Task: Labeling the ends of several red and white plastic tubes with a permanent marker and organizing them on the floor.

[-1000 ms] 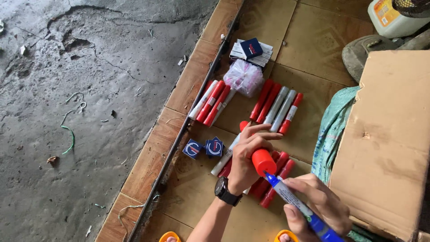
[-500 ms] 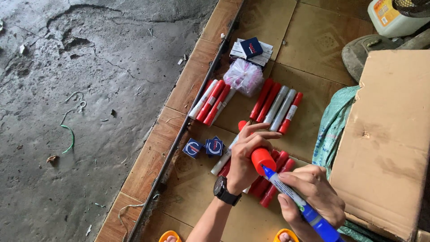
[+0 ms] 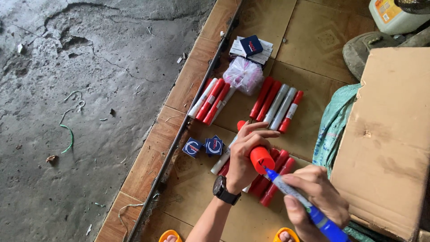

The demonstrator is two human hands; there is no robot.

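Red tube [image 3: 261, 159], round end cap up | left hand [image 3: 244, 154] wrapped round it | right hand [image 3: 316, 197] pinching blue marker [image 3: 304, 206], tip at cap

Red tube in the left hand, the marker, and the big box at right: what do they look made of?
Red tube: likely plastic, since its end cap is smooth with a slight sheen; cannot tell for sure.
Marker: plastic-looking barrel, glossy blue with a pale printed sleeve, held in the right hand.
Box: brown cardboard, matte, with scuffs and soft, worn edges.
The left hand grips the tube.
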